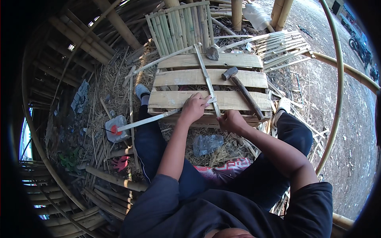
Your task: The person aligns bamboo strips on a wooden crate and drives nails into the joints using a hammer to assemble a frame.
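A long, thin bamboo strip (205, 74) lies lengthwise over the low slatted wooden bench (170, 97) between my legs. My left hand (193, 108) is closed, its thumb and forefinger pinching the strip's near part, where a small pale piece (212, 100) crosses it. Close beside it, my right hand (231, 121) is curled around the strip's near end, past the bench's front slat. A hammer (245, 93) with a wooden handle rests on the bench to the right, and a grey stone (212, 52) sits at its far edge.
A pale flat strip (147, 120) slants from near my left wrist to a whitish container (118, 136) with something red. A slatted bamboo panel (180, 28) leans behind the bench; split slats (281, 49) lie right. A clear plastic bag (207, 144) and red glove (120, 163) are on the ground.
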Demonstrator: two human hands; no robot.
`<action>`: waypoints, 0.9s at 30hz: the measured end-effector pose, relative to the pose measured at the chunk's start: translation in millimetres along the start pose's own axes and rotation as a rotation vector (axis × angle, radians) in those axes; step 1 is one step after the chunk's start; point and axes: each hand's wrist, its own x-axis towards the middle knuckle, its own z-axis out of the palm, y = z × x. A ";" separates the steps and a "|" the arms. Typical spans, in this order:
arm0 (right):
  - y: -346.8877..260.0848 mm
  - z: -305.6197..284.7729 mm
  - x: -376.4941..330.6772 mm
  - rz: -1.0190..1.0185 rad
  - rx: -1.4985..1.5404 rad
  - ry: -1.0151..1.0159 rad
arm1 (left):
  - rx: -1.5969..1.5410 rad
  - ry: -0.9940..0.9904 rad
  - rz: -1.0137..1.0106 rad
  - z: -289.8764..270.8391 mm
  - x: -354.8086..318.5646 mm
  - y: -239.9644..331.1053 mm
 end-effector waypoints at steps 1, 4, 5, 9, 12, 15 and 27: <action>-0.3 0.3 -1.1 0.001 0.000 0.001 | -0.019 0.004 0.004 0.6 0.5 0.2; 0.1 1.3 -4.2 -0.089 -0.214 0.188 | -0.041 0.006 0.012 3.2 1.8 -0.5; -5.0 -2.2 -8.1 -0.152 -0.263 0.223 | -0.041 0.007 0.009 2.8 1.1 -1.8; -36.9 -32.5 -24.4 -0.385 -0.477 0.124 | 0.018 0.014 0.014 -1.1 -1.1 -1.1; -26.7 -43.4 -19.0 -0.610 -0.671 0.143 | 0.024 -0.001 0.000 -1.2 1.3 1.5; -19.1 -49.0 -11.4 -0.627 -0.710 0.065 | 0.029 0.008 0.016 -1.0 1.5 -0.2; 2.5 -43.0 5.6 -0.648 -0.746 -0.017 | 0.023 -0.015 -0.018 -4.5 0.3 4.6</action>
